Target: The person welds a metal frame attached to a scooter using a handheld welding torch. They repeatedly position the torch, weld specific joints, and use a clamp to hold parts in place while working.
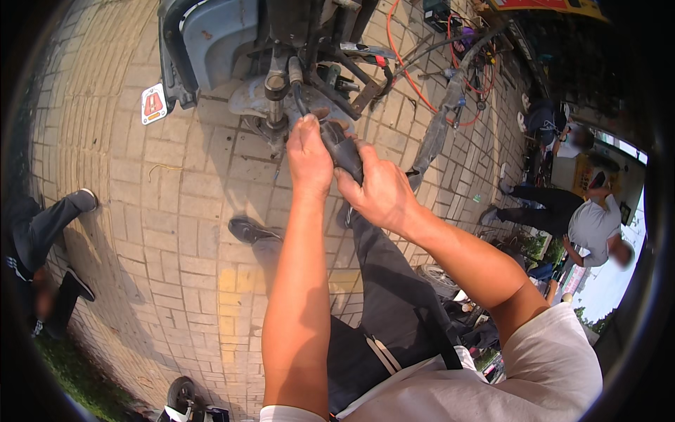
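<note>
In the head view my left hand (309, 151) and my right hand (373, 186) are closed on an elongated black part (337, 146). My left fingertips are at its upper end, beside a dark cable or hose (297, 95); my right fingers wrap its lower end. Just above stands a grimy grey vehicle frame (288, 24) with a metal cylinder (275, 95), a rounded dusty plate (247, 97) and a blue-grey panel (221, 39). Part of the black part is hidden under my fingers.
Orange hoses (415, 91), tools (464, 39) and a long grey wrapped bundle (439, 133) lie right on the paving. A white-red card (152, 104) lies left. People are at left (49, 239) and right (590, 225). A wheel (181, 394) is behind at lower left.
</note>
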A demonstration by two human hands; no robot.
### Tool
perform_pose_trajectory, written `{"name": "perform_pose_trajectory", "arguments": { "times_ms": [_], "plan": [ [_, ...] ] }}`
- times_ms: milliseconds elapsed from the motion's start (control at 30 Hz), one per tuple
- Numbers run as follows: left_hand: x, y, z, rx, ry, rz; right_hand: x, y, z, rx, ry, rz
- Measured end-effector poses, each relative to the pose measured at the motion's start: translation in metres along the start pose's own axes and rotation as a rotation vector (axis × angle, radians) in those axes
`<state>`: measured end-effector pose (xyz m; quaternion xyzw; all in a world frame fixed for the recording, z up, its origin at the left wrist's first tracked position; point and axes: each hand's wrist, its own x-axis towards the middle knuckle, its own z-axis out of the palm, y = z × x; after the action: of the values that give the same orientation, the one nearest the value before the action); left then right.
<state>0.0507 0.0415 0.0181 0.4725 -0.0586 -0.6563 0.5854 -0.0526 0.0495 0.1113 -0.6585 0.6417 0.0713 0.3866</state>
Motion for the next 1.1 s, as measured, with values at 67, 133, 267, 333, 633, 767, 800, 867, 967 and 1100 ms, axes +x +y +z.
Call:
{"name": "perform_pose_trajectory", "arguments": {
  "times_ms": [67,133,267,333,633,767,800,867,967,1100],
  "plan": [
    [-0.001,0.000,-0.001,-0.004,-0.002,0.005,0.000,0.000,0.001,0.004,0.005,-0.008],
    [-0.002,0.001,-0.001,-0.006,-0.004,0.013,-0.001,-0.001,0.001,0.004,0.007,-0.014],
    [0.000,0.005,-0.001,0.024,-0.008,0.014,0.000,-0.004,0.001,-0.004,0.018,-0.010],
    [-0.002,0.006,0.001,0.035,0.006,0.015,-0.001,-0.001,0.002,-0.006,0.031,-0.026],
    [-0.052,-0.006,0.007,0.176,-0.060,-0.001,-0.032,0.032,-0.020,-0.006,-0.083,-0.072],
    [-0.099,-0.021,0.024,0.259,0.051,0.034,-0.051,0.074,-0.052,0.121,-0.075,-0.118],
    [-0.109,-0.023,0.027,0.321,0.109,0.001,-0.054,0.089,-0.063,0.165,-0.059,-0.118],
    [-0.120,-0.019,0.035,0.441,0.226,-0.058,-0.057,0.119,-0.090,0.255,-0.025,-0.121],
    [-0.125,-0.026,0.062,0.674,0.273,0.036,-0.057,0.172,-0.125,0.376,0.045,-0.085],
    [-0.079,-0.015,0.118,1.425,0.153,0.339,-0.068,0.223,-0.167,0.462,0.022,0.069]
  ]
}}
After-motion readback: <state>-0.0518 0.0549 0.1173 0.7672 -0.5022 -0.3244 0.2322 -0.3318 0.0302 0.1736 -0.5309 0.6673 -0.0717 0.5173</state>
